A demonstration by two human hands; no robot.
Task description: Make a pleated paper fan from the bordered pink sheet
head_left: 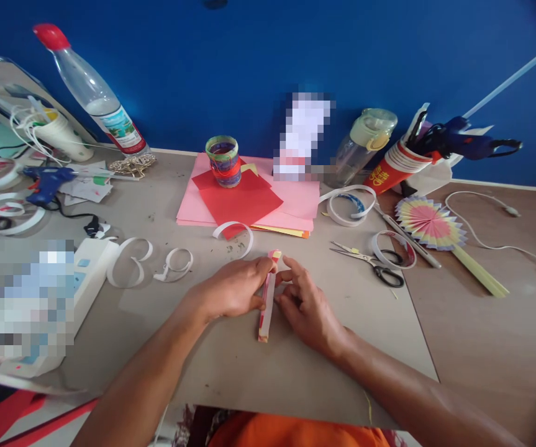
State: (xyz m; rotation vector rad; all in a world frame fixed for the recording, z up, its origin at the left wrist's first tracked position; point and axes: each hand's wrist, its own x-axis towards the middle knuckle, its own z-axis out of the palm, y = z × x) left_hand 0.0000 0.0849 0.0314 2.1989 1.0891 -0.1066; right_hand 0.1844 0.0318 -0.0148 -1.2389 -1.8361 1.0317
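Observation:
A narrow folded paper strip (268,304), pink and red with a white band along it and yellowish ends, stands lengthwise on the table in front of me. My left hand (230,288) grips it from the left, its fingers closed along the upper and middle part. Just right of the strip is my right hand (307,304), with the index finger stretched forward and the other fingers loosely bent and apart. I see nothing held in it, and I cannot tell whether its fingertips touch the strip. A curl of white tape (249,239) lies just beyond my hands.
Pink and red paper sheets (249,202) lie ahead, bearing a wrapped cup (223,162). To the right are black scissors (382,270), a tape roll (394,249) and a pleated paper fan (430,225). A blue glue gun (48,183) and a tall bottle (95,93) stand left.

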